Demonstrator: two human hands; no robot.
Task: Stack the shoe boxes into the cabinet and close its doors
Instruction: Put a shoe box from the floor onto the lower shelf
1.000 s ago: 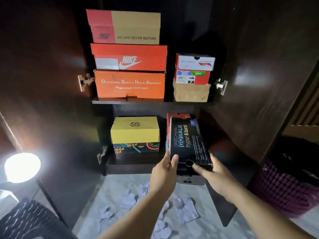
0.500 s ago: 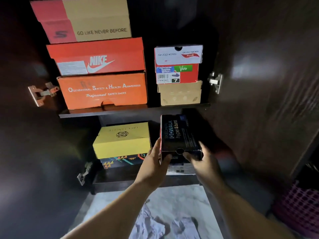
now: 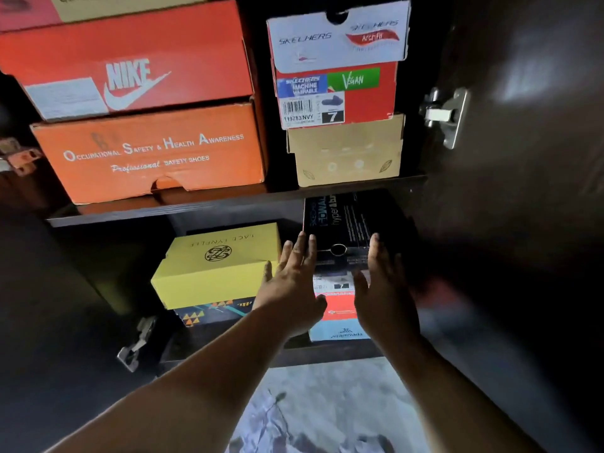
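Observation:
A black Skechers shoe box [image 3: 349, 220] lies on top of the right-hand stack on the cabinet's lower shelf, under the upper shelf board [image 3: 228, 204]. My left hand [image 3: 294, 282] has straight fingers, their tips at the box's front left edge. My right hand [image 3: 382, 289] is flat too, fingertips at the front right edge. Below the black box I see a red and light blue box [image 3: 336, 313]. To the left, a yellow box [image 3: 215, 266] sits on a patterned box [image 3: 212, 310].
The upper shelf holds an orange safety-shoes box [image 3: 150, 155], a Nike box [image 3: 130, 63], a Skechers box [image 3: 336, 60] and a tan box [image 3: 346, 152]. The right door [image 3: 523, 158] stands open, hinge [image 3: 444, 114] showing. Crumpled paper [image 3: 261, 420] lies on the floor.
The black box has gone deeper onto the right stack. Both hands let go of its sides and now lie flat at its front. The camera moved closer and lower.

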